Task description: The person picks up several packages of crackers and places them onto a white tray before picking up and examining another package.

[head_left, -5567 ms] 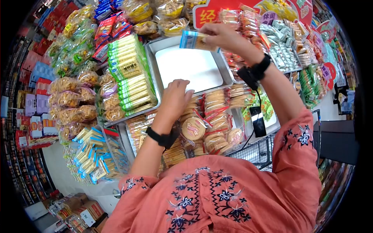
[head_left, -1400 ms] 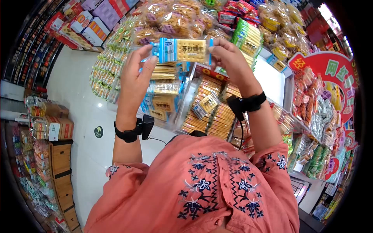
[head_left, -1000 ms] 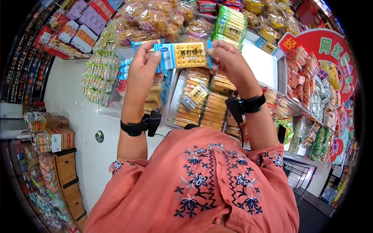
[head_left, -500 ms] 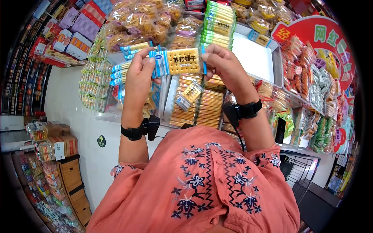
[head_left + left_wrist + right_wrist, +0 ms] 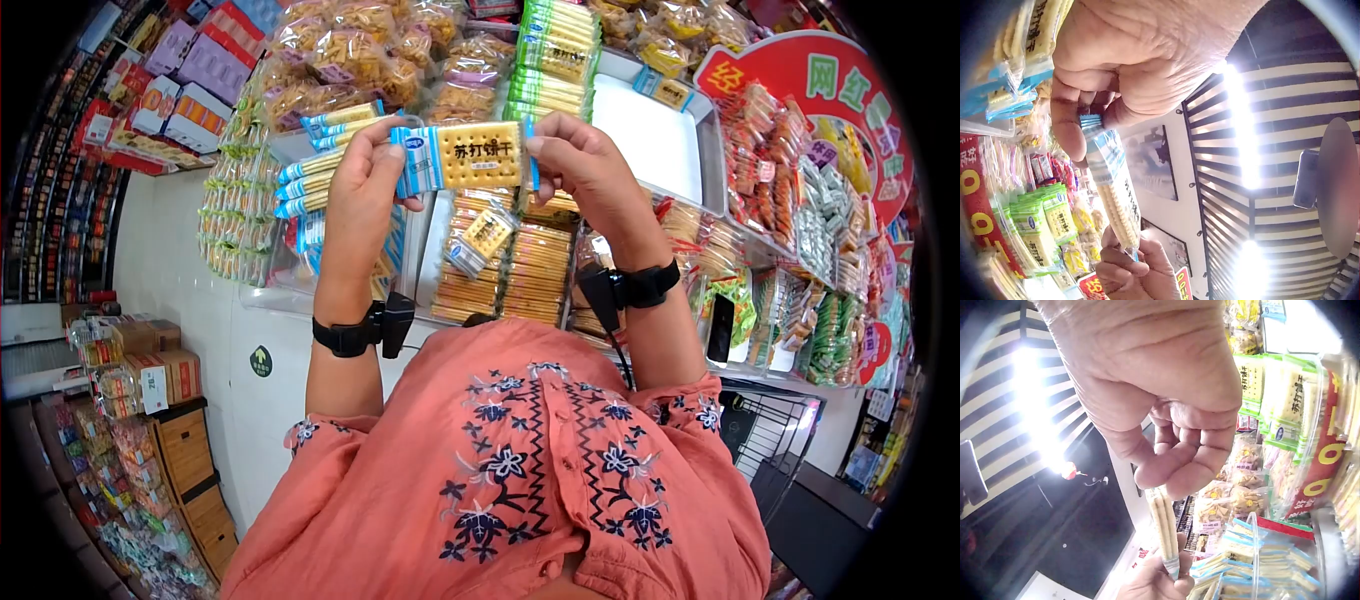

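Observation:
A blue-and-white cracker packet (image 5: pixel 475 157) is stretched level between both hands in the head view, its printed face up. The left hand (image 5: pixel 362 190) pinches its left end between thumb and fingers. At the other end the right hand (image 5: pixel 590 175) pinches the blue edge. The left wrist view shows the packet (image 5: pixel 1113 181) edge-on below the left hand (image 5: pixel 1141 56). From the right wrist, the packet (image 5: pixel 1163 528) hangs beneath the fingertips of the right hand (image 5: pixel 1160 394). Below the hands, a small packet (image 5: pixel 483 240) lies on rows of stick biscuits (image 5: pixel 538 272).
Blue cracker packets (image 5: pixel 312 184) fill a bin at the left. Green packets (image 5: pixel 553 62) stand behind the hands. A white-bottomed metal tray (image 5: pixel 645 140) holds one blue packet (image 5: pixel 663 88) at its far end. A wire cart (image 5: pixel 765 425) is at the lower right.
Since the oldest frame, the left hand has come up to the packet and both hands hold it. Over the last second the view has shifted slightly, and the packet has stayed between the hands.

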